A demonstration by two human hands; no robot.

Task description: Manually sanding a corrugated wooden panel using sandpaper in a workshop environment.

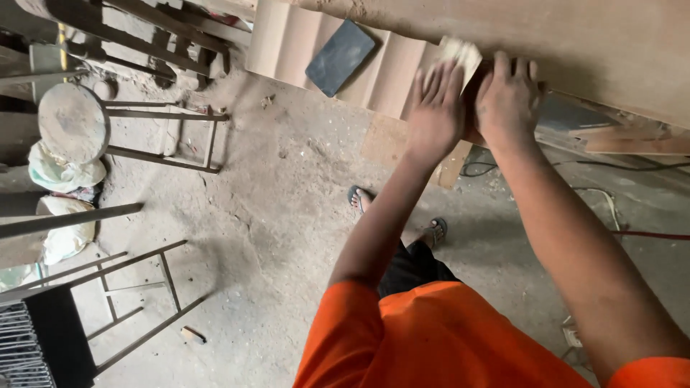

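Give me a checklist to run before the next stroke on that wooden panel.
1. Left hand flat on the pale sanding pad: ok.
2. Right hand pressed on the wooden panel edge beside the pad: ok.
3. Grip on the pad firm: cannot tell, fingers cover it.
4. Feet in sandals planted on the dusty floor: ok.
5. Cables on the floor near the feet: not ok.
6. Dark flat block resting loose on the ribbed board: cannot tell.
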